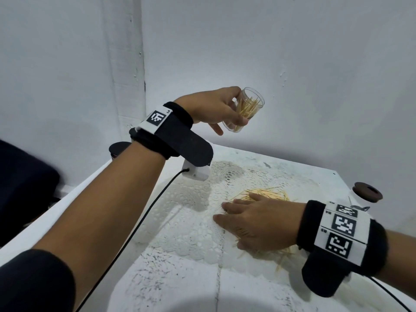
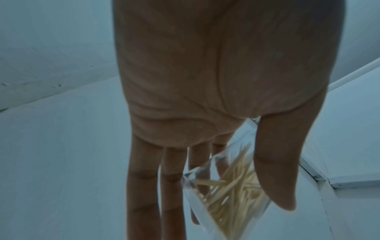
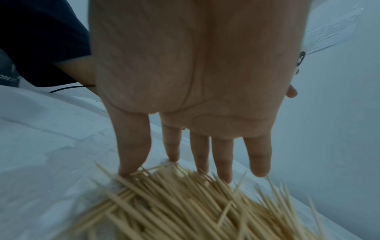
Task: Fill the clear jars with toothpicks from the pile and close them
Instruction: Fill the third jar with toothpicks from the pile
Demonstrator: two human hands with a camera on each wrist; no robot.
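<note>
White table [image 1: 281,174] with lace mat [image 1: 191,221], against white wall. Left hand [image 1: 213,109] raised above table, thumb and fingers grasping tilted, lidless clear jar [image 1: 244,111] part-filled with toothpicks. Right hand [image 1: 258,221] flat, fingers straight and spread, pressing on toothpick pile [image 1: 267,193]. Brown-lidded jar [image 1: 367,192] beyond right wrist.

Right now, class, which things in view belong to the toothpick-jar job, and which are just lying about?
Belong to the job:
- clear jar, partly filled, held tilted in the left hand
- toothpick pile under the flat right hand
- brown lid on a second jar at the right

Just lying about:
- lace doily
- white table
- black cable
</note>
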